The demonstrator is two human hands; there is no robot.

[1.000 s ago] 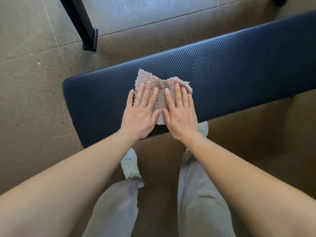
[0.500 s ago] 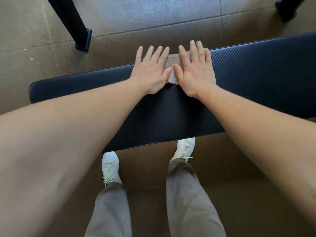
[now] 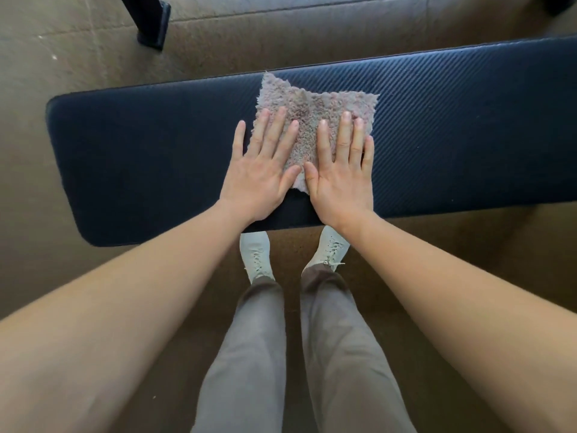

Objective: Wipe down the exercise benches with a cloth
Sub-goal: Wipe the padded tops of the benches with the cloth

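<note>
A dark blue padded exercise bench point(image 3: 150, 151) runs across the view from left to right. A fluffy pinkish-beige cloth point(image 3: 315, 110) lies spread flat on its middle. My left hand point(image 3: 262, 170) presses flat on the cloth's left part, fingers straight and spread. Beside it my right hand point(image 3: 342, 173) presses flat on the cloth's right part, fingers straight. The two thumbs nearly meet over the cloth's near edge. The cloth's near part is hidden under my palms.
A black metal leg with a foot point(image 3: 150, 23) stands on the brown floor beyond the bench at upper left. Another dark object point(image 3: 562, 4) shows at the top right corner. My legs and white shoes point(image 3: 257, 257) stand right in front of the bench.
Both hands have drawn the cloth back from the bench's far edge toward me, and more of the cloth now shows ahead of the fingers.
</note>
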